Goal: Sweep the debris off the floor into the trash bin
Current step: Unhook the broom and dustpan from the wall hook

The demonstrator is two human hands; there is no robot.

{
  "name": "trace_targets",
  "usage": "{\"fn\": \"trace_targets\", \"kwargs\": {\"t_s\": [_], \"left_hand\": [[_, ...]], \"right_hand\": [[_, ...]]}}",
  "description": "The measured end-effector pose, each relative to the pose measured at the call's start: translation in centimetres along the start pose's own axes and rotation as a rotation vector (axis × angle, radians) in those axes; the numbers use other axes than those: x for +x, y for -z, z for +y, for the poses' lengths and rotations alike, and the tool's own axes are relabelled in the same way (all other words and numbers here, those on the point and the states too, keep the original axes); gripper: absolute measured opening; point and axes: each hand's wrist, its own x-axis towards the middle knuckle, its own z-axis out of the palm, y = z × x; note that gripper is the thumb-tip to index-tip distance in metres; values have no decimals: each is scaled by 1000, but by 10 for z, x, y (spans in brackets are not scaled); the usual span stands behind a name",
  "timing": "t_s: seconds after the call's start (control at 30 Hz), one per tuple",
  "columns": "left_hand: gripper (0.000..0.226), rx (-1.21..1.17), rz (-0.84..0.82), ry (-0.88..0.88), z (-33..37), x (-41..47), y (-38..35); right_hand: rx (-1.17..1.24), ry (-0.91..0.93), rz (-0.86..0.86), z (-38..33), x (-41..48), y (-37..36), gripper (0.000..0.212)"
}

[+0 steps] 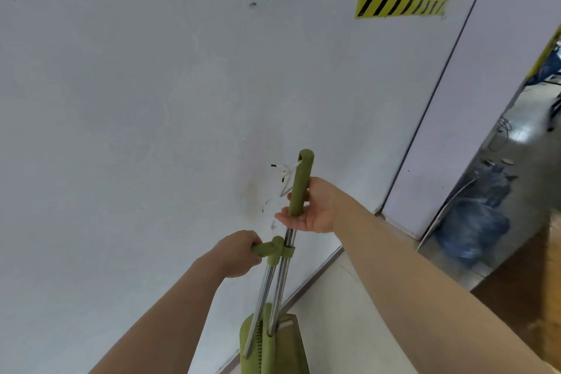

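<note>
The green broom (299, 185) and the green dustpan (267, 340) stand together, almost upright, close to the white wall (151, 100), just where the wall meets the pale floor (349, 313). Their two thin metal poles run side by side, with the long axis going from the bottom edge of the view up toward the hands. The right hand (315, 209) is higher and holds the padded top grip of the broom; the fingers are only loosely curled, the palm is half open, and the thumb rests behind the grip. The left hand (238, 253) is lower and is closed firmly around the short side handle of the dustpan, which sticks out to the left from its pole. I judge that the next move is to pull the two tools apart, so each hand already has its own tool. The grips look matte and soft, the poles smooth and shiny. A blue bag (473, 222), maybe the trash bin, is well apart on the right. No debris is visible.
</note>
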Motion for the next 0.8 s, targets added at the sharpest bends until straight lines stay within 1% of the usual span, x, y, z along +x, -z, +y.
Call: {"fn": "trace_targets", "kwargs": {"t_s": [0.07, 0.17, 0.23, 0.33, 0.4, 0.43, 0.5, 0.53, 0.57, 0.63, 0.67, 0.7, 0.77, 0.8], "left_hand": [[13, -14, -22, -11, -9, -2, -11], [8, -1, 1, -29, -18, -7, -29], [8, 18, 10, -42, -23, -11, -43], [10, 33, -30, -65, -29, -18, -64], [11, 50, -78, -91, -31, -22, -78], [10, 61, -107, -106, -31, -23, -85], [9, 106, -179, -138, -29, -26, -99], [13, 136, -216, -159, -28, -27, -106], [17, 165, -244, -185, -26, -29, -113], [23, 211, -259, -240, -24, -35, -126], [26, 235, -247, -270, -23, -38, -131], [27, 256, -226, -304, -21, -41, -135], [29, 286, -186, -370, -12, -46, -142], [29, 291, -174, -400, -5, -49, -144]], "right_hand": [[68, 4, 61, 15, -1, -4, 22], [204, 40, 170, 39, -4, -6, 24], [291, 14, 227, 58, -3, -1, 34], [433, -95, 227, 92, -1, 14, 51], [554, -120, 236, 112, -5, 26, 56], [648, -126, 229, 120, -8, 31, 53], [879, -141, 201, 133, -15, 38, 37], [985, -145, 200, 139, -16, 43, 29], [1098, -135, 211, 145, -17, 48, 29], [1269, -116, 224, 156, -17, 61, 50], [1322, -106, 213, 160, -19, 67, 52], [1348, -93, 208, 163, -22, 73, 46], [1355, -73, 242, 167, -32, 88, 25], [1338, -65, 253, 170, -37, 96, 20]]}}
